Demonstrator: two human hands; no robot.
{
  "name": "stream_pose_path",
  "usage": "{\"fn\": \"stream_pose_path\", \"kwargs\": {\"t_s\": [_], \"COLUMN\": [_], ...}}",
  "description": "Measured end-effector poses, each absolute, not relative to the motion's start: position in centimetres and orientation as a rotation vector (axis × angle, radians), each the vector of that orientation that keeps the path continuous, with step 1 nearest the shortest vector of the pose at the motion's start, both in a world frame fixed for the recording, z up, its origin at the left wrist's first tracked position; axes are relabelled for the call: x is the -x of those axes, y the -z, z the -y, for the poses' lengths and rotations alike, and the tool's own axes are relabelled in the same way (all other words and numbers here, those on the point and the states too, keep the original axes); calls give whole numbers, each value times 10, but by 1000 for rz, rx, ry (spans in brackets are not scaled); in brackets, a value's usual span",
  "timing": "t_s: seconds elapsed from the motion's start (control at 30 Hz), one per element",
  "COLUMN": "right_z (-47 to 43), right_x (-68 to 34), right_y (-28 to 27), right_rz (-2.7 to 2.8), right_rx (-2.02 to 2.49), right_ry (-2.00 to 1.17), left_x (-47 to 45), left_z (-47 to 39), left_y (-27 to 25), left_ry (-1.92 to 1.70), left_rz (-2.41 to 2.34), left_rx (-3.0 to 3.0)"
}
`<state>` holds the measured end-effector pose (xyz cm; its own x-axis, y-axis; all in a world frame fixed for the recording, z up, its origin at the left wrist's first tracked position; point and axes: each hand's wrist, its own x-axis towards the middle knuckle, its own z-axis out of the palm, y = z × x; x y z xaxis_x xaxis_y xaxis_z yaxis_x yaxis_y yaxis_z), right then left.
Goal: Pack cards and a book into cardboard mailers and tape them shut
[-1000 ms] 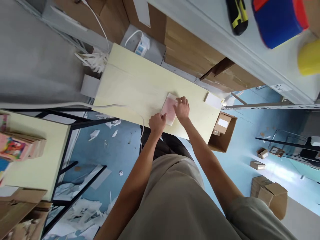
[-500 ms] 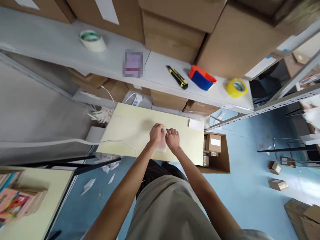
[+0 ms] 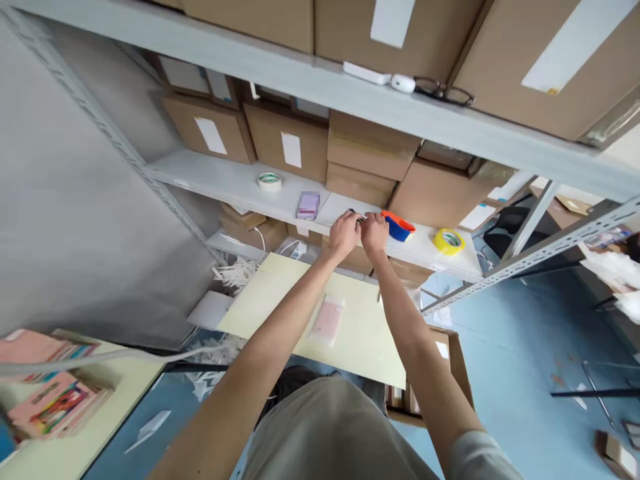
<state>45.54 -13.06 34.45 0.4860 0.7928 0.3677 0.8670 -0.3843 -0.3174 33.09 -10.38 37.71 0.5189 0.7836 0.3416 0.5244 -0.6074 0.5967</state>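
My left hand [image 3: 344, 232] and my right hand [image 3: 375, 232] meet at the front edge of the middle shelf, fingers curled in. Between their fingertips shows the dark end of a utility knife [image 3: 356, 215]; the rest is covered by my hands. Just right of my right hand stands a red and blue tape dispenser [image 3: 399, 227]. A pixelated purple pack [image 3: 307, 205] lies to the left of my left hand. Below my arms, a pink packet in clear wrap [image 3: 327, 321] rests on the pale yellow table [image 3: 370, 340].
Tape rolls, white [image 3: 270, 181] and yellow [image 3: 449, 241], sit on the middle shelf [image 3: 210, 175]. Glasses [image 3: 445, 90] lie on the upper shelf beam [image 3: 280, 67]. An open carton [image 3: 460, 367] stands right of the table. A white cable [image 3: 100, 360] crosses at left above stacked books [image 3: 55, 407].
Both hands have moved up from the pink packet on the table to the utility knife at the shelf. The packet now lies uncovered. My view has tilted up, showing the upper shelf.
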Motion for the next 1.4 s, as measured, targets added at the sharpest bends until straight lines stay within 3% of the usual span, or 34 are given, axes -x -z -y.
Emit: {"fn": "stream_pose_path", "kwargs": {"t_s": [0.3,0.57,0.83,1.1,1.27,1.4], "right_z": [112,104,113,240,329,375], "right_x": [-465,-471,-491,-440,-381,-322], "right_y": [-311,-301,-272,-202,-143,-111], "right_rz": [1383,1306,1276,1316,924,449], "right_rx": [2366,2319,2140,2168,2304,2387], "right_ry": [99,53,88,-107,-379,-546], "left_x": [-300,-267,-243,-212,-202,-181], "left_z": [100,96,104,138,167,184], "left_y": [-394,-360,-251,-112,-49,-15], "left_ry": [-789,-717,-367,290,477,416], "left_rz": [-1134,-1251,-1426,-1401,-1181,-1004], "left_rx": [-2452,-2421,-2286,-2192,-2211,-2264]}}
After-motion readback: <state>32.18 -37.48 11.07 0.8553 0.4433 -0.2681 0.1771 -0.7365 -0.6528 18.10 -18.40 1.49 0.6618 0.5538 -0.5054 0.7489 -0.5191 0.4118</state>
